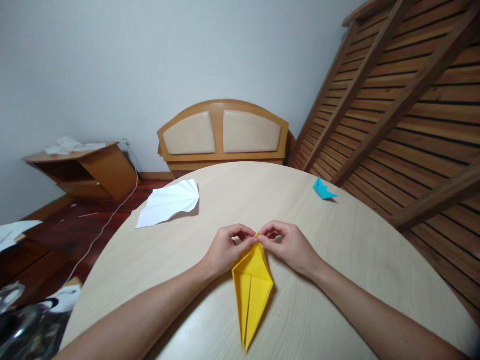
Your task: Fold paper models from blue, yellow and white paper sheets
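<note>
A yellow folded paper (pixel 252 290), kite-shaped with a long point toward me, lies on the round pale wooden table (pixel 337 260). My left hand (pixel 225 250) and my right hand (pixel 290 245) meet at its far tip. Both pinch that tip between thumb and fingers, the left from the left side and the right from the right.
A white fan-pleated paper (pixel 168 202) lies at the table's far left edge. A small blue folded paper (pixel 323 190) sits at the far right. Behind stand a wooden headboard (pixel 223 132), a slatted bed frame (pixel 405 100) leaning on the wall, and a low cabinet (pixel 86 170).
</note>
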A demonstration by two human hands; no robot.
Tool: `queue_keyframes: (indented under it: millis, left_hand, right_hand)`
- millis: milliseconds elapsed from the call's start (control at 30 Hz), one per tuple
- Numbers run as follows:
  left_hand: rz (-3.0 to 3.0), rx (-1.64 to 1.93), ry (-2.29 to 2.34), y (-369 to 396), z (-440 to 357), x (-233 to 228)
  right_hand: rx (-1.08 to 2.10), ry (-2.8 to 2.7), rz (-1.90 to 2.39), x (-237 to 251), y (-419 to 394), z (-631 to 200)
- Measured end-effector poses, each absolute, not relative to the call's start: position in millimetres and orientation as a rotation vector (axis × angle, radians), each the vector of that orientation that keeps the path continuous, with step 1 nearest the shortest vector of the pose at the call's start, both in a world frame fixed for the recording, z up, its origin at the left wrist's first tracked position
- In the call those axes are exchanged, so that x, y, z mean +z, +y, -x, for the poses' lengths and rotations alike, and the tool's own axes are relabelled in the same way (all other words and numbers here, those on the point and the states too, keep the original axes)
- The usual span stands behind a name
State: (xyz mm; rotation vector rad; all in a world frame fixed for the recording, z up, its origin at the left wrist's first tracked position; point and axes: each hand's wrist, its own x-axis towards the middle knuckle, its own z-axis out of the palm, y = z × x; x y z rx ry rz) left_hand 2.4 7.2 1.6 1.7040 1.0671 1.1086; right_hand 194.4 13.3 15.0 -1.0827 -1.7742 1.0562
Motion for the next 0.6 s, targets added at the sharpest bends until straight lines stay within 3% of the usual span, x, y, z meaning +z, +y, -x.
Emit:
queue_keyframes:
  millis: [600]
  left_hand:
    - [-1.588,1.068,1.025,8.4,0.3,0.4]
  right_hand:
    - [1.312,-1.614,1.069,15.0,21.4,-198.5]
